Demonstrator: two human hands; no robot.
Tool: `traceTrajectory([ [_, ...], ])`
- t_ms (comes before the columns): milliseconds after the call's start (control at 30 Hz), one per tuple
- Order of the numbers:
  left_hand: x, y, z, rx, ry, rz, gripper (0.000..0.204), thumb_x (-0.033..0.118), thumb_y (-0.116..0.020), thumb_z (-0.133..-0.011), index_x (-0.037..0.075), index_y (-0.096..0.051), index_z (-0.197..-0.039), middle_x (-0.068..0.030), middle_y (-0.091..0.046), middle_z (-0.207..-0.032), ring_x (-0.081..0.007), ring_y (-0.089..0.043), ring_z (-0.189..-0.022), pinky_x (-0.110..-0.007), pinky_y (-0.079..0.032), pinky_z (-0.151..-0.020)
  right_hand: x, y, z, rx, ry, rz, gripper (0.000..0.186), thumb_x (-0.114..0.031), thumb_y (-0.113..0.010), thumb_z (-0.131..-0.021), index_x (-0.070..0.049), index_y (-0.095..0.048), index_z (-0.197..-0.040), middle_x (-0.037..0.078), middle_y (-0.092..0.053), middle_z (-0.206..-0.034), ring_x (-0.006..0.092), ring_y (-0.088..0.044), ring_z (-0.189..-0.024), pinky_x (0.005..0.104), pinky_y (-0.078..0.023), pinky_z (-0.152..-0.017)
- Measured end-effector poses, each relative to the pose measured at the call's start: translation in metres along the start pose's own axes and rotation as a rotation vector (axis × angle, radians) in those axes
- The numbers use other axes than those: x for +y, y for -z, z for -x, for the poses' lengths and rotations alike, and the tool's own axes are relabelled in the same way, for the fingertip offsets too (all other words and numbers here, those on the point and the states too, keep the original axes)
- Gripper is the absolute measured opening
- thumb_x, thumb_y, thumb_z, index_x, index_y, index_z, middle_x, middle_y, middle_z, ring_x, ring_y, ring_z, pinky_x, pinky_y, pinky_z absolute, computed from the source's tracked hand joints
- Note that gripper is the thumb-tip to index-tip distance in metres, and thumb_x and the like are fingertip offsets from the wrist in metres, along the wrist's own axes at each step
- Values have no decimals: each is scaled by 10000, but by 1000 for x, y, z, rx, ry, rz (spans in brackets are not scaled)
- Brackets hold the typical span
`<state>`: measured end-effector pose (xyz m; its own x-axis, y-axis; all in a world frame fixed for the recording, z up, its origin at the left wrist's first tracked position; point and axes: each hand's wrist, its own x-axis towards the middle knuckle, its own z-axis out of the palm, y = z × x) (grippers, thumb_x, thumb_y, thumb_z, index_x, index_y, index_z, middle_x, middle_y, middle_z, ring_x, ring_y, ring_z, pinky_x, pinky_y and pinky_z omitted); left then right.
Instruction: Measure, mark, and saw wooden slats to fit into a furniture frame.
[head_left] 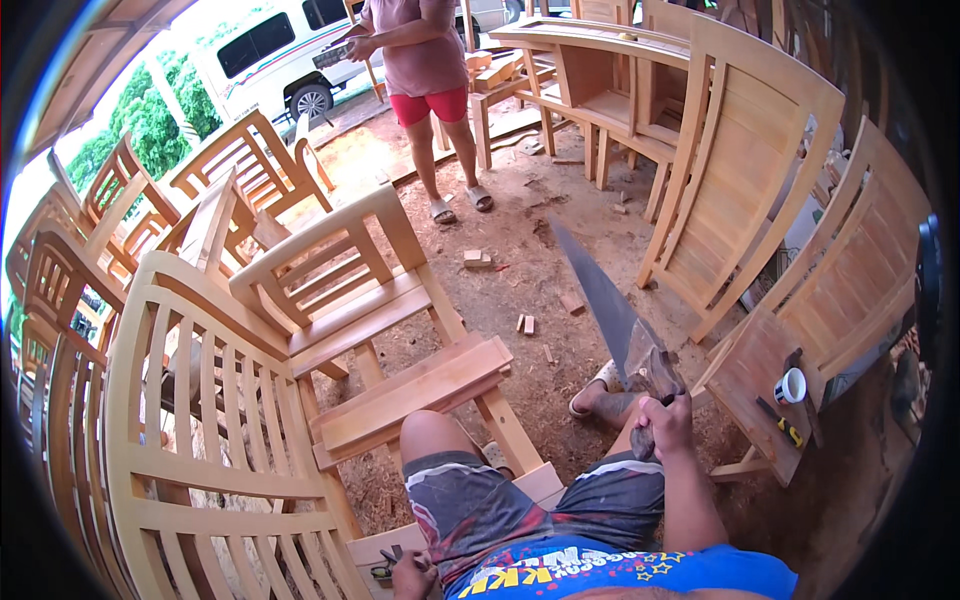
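My right hand [662,425] grips a handsaw [612,320], its broad grey blade angled up and forward above the dirt floor beside my right leg. My left hand [414,572] is low at the bottom, fingers curled beside a small dark tool [385,560] on a pale board [362,548]; what it holds is unclear. I sit within a slatted wooden bench frame [230,385], where two loose planks [410,395] lie across the rails ahead of my left knee. A small wooden stand [750,420] at right holds a white cup [789,386] and a yellow-handled tool [790,433].
A person [430,70] in a pink shirt stands ahead, holding something dark. Unfinished chairs [250,160] crowd the left; tall wooden backs [735,170] and a cabinet frame [590,80] are at right. Wood offcuts [477,258] lie on the dirt floor. A white van [260,70] is outside.
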<state>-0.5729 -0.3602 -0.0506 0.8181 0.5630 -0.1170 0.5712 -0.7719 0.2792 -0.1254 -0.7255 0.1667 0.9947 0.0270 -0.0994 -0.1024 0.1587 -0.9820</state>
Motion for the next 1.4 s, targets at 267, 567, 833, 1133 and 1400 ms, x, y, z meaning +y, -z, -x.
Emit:
traceTrajectory([
  [267,52,87,-188,311,101,313,374,122,-825,-779,55,-644,-1099,-133,-658,-907,-327,-685,-868,-443,-549,-781,-22,-47,7,-52,-56,152,294,-21,-679,-868,-43,-610,-1152,40,-665,-835,130,-562,-558,308,-495,-524],
  [567,76,101,-353,32,-141,-117,897,465,-927,-704,158,-544,-1455,-119,-548,-1450,-318,-506,-1376,-509,-421,-1139,49,-41,60,-67,-307,137,430,-23,-675,-859,5,-603,-1282,26,-610,-795,108,-582,-589,283,-522,-532],
  [833,84,109,-382,-144,-60,-162,937,544,-921,-687,189,-541,-1466,-119,-531,-1506,-322,-511,-1400,-478,-428,-1150,44,-61,74,13,-331,184,512,-40,-666,-829,11,-593,-1334,71,-642,-988,116,-612,-667,281,-531,-557],
  [1133,85,113,-385,-170,-74,-189,925,584,-917,-669,207,-563,-1436,-92,-575,-1460,-310,-559,-1351,-475,-452,-1123,43,-93,70,23,-253,210,587,-74,-669,-817,29,-561,-1385,83,-663,-1009,132,-630,-644,290,-543,-565],
  [1400,82,108,-384,-148,-84,-202,892,584,-915,-667,200,-598,-1407,-99,-594,-1435,-327,-589,-1310,-481,-465,-1106,40,-97,68,-97,-230,261,593,-85,-677,-822,30,-557,-1391,89,-682,-1050,136,-659,-706,292,-564,-588],
])
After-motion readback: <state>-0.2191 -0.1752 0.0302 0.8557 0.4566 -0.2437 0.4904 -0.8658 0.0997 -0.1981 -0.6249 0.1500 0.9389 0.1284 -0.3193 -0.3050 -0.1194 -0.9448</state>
